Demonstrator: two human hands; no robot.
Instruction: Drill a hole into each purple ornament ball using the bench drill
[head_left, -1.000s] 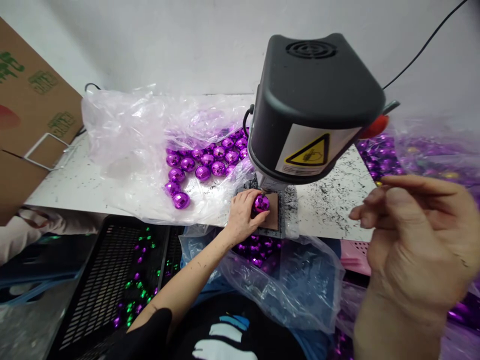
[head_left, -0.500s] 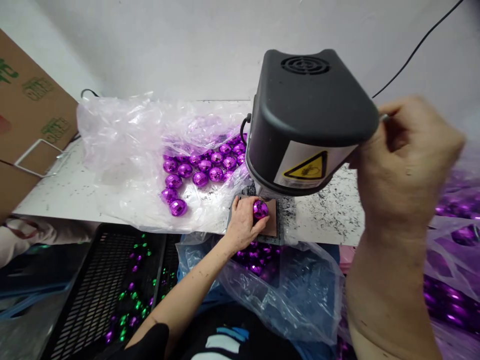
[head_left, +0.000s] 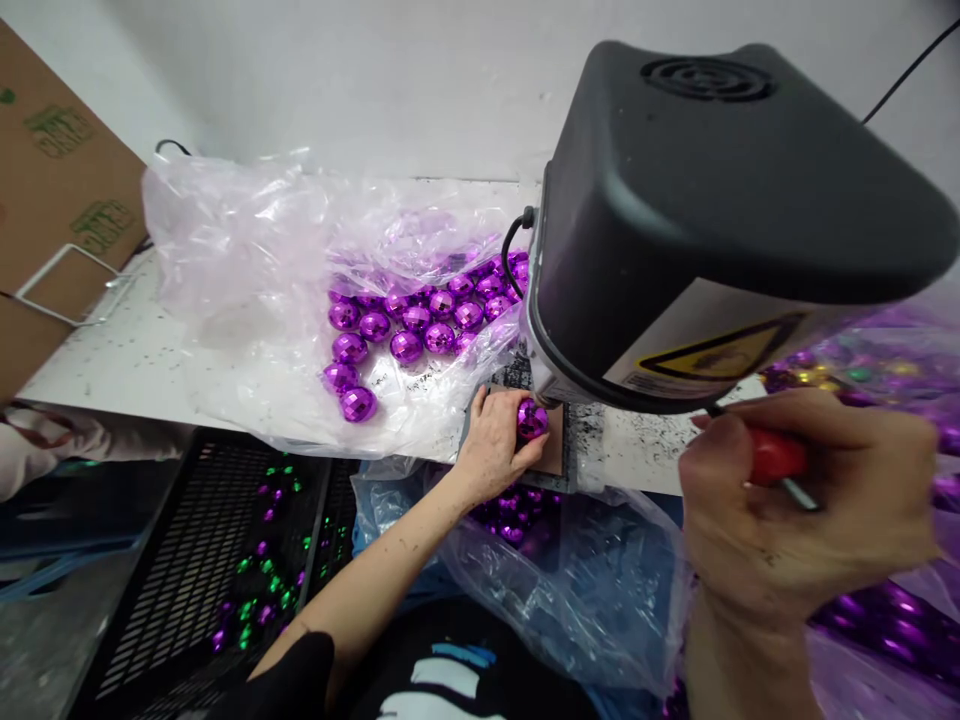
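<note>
My left hand point(head_left: 495, 440) grips a shiny purple faceted ball point(head_left: 532, 419) over a brown pad point(head_left: 553, 452), under the nose of a black machine head point(head_left: 720, 190) with a yellow warning label. Wrapped round a red handle point(head_left: 776, 457) with a metal rod end is my right hand point(head_left: 802, 510), low beside the machine. Loose purple balls point(head_left: 406, 347) lie to the left on clear plastic film point(head_left: 247, 300). More purple balls point(head_left: 514, 515) show below the table edge, in a clear bag.
A cardboard box point(head_left: 67, 190) stands at far left. Below the table is a black crate point(head_left: 172, 570) with green and purple pieces. Bags of purple balls point(head_left: 885, 620) fill the right side. Black specks dot the white table point(head_left: 652, 440). Part of a person's sleeve point(head_left: 82, 450) shows at left.
My right hand has come down, and the red handle now shows in it. The machine head looks larger and further right. My left hand still grips the ball.
</note>
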